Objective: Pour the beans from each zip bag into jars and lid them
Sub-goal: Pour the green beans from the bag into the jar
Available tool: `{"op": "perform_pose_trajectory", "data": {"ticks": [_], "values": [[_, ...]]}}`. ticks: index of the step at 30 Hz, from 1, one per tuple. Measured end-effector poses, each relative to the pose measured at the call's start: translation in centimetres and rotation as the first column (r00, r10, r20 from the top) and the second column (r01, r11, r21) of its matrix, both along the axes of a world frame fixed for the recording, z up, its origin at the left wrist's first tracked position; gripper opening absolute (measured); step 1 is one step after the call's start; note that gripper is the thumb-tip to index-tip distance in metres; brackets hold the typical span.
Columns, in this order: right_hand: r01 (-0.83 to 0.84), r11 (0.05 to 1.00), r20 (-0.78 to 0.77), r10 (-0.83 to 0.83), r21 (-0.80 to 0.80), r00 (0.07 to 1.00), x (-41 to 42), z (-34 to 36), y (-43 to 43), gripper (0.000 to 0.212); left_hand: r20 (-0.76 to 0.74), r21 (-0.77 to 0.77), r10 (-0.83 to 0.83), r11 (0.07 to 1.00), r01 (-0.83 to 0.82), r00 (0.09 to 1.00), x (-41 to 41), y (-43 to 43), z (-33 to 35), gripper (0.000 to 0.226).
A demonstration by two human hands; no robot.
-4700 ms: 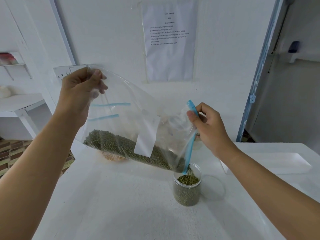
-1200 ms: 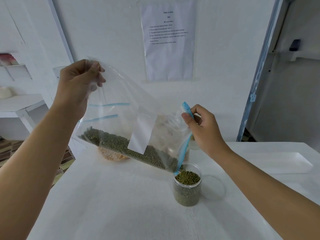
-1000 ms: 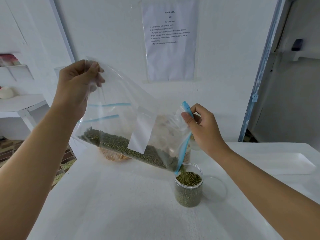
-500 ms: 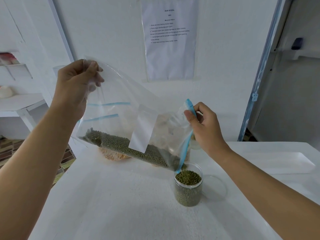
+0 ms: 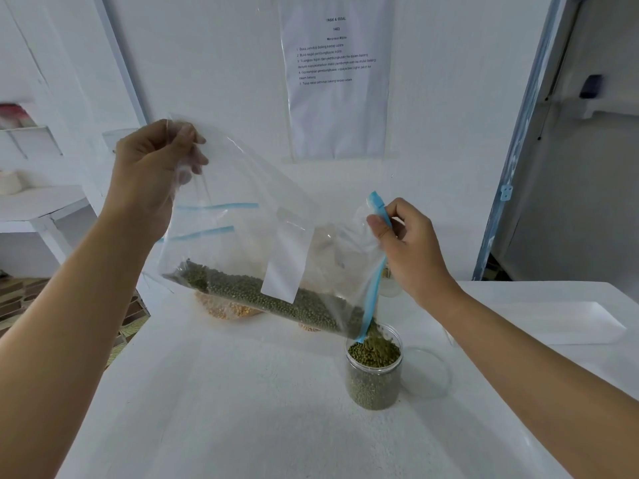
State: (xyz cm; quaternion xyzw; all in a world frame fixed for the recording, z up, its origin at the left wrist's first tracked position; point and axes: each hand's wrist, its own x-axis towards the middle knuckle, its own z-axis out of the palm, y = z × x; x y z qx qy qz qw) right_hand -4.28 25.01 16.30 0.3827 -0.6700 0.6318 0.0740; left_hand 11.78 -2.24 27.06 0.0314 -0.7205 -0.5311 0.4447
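Left hand [image 5: 152, 167]: pinches the raised bottom corner of the zip bag [image 5: 249, 243].
Right hand [image 5: 411, 247]: pinches its blue zipper edge.
Green beans [image 5: 262, 297]: spilling into the jar [image 5: 374, 369].

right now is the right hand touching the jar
Apart. The head view shows the right hand pinching the zip bag above the jar, with a clear gap between.

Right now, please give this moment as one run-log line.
step: pouring; left hand: grips clear plastic zip bag; right hand: pinches its blue zip strip; clear round jar: nearly full, green beans
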Motion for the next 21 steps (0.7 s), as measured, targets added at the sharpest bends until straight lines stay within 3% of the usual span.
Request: {"op": "perform_pose_trajectory", "data": {"ticks": [21], "values": [[-0.027, 1.000, -0.020, 0.027, 0.008, 0.999, 0.07, -0.31, -0.65, 0.031, -0.002, -0.001, 0.014, 1.000, -0.014, 1.000, 0.04, -0.25, 0.20, 0.028]]}}
